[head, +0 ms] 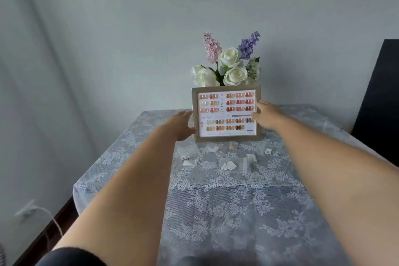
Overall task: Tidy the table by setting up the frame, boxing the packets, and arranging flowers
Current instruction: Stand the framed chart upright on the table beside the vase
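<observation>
Presently: frame [226, 114] upright, left hand [180, 124] and right hand [266, 115] grasping its sides; may topple once fingers release.

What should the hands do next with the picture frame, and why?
Probably let go gently. The frame already stands upright on the table, with the left hand and right hand at its sides, and the packets lie loose, unboxed.

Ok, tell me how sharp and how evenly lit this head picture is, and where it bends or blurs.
Head view: soft, even daylight, no glare. The frame and flowers are fairly sharp; the left hand and right hand at its sides are slightly smeared. The packets on the tablecloth are too soft to make out what they hold. The wide angle stretches the forearms and bends the wall lines at left.
</observation>
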Motion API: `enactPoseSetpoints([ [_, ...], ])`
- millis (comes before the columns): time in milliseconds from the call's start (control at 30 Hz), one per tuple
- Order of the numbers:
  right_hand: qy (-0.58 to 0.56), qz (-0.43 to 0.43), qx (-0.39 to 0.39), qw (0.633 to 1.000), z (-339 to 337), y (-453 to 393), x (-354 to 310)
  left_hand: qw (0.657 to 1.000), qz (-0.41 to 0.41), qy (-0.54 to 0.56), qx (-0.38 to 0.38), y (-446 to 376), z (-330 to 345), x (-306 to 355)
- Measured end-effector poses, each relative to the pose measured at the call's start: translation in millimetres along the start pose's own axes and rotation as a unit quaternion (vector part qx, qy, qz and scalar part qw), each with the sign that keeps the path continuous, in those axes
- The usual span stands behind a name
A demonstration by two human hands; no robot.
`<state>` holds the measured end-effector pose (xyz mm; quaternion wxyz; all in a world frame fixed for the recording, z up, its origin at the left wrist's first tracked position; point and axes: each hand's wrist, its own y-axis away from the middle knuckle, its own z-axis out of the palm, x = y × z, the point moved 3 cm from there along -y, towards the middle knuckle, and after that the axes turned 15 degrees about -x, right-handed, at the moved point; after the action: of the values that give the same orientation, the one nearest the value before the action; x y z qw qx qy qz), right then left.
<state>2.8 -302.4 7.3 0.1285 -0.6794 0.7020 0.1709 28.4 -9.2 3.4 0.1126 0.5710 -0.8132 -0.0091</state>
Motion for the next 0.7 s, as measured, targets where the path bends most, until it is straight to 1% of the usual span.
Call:
enactPoseSetpoints([
  [100, -0.029, 0.034, 0.044, 0.998, 11, -3, 18, 0.999, 0.002, 0.044, 0.001, -4, 8, -6],
  [200, -0.152, 0.06, 0.053, 0.985, 21, -10, 33, 0.99, 0.006, 0.14, 0.008, -18, 19, -9],
  [233, -0.187, 0.065, 0.054, 0.979, 24, -14, 37, 0.984, 0.005, 0.179, 0.009, -25, 22, -9],
  [333, -0.243, 0.098, 0.063, 0.963, 33, -29, 52, 0.953, 0.006, 0.302, 0.022, -45, 36, -11],
  [367, -0.257, 0.109, 0.066, 0.958, 37, -36, 56, 0.948, 0.002, 0.319, 0.027, -52, 41, -11],
  [433, -0.286, 0.119, 0.074, 0.948, 42, -50, 62, 0.951, -0.008, 0.306, 0.044, -68, 50, -12],
  [500, -0.322, 0.111, 0.091, 0.936, 47, -58, 65, 0.951, -0.012, 0.303, 0.064, -78, 60, -12],
  [533, -0.348, 0.107, 0.103, 0.926, 51, -67, 68, 0.945, -0.013, 0.321, 0.069, -86, 64, -15],
  [600, -0.386, 0.106, 0.12, 0.908, 64, -81, 73, 0.921, -0.009, 0.382, 0.068, -103, 75, -21],
  [700, -0.409, 0.123, 0.127, 0.895, 82, -96, 79, 0.886, 0.013, 0.459, 0.068, -117, 87, -30],
])
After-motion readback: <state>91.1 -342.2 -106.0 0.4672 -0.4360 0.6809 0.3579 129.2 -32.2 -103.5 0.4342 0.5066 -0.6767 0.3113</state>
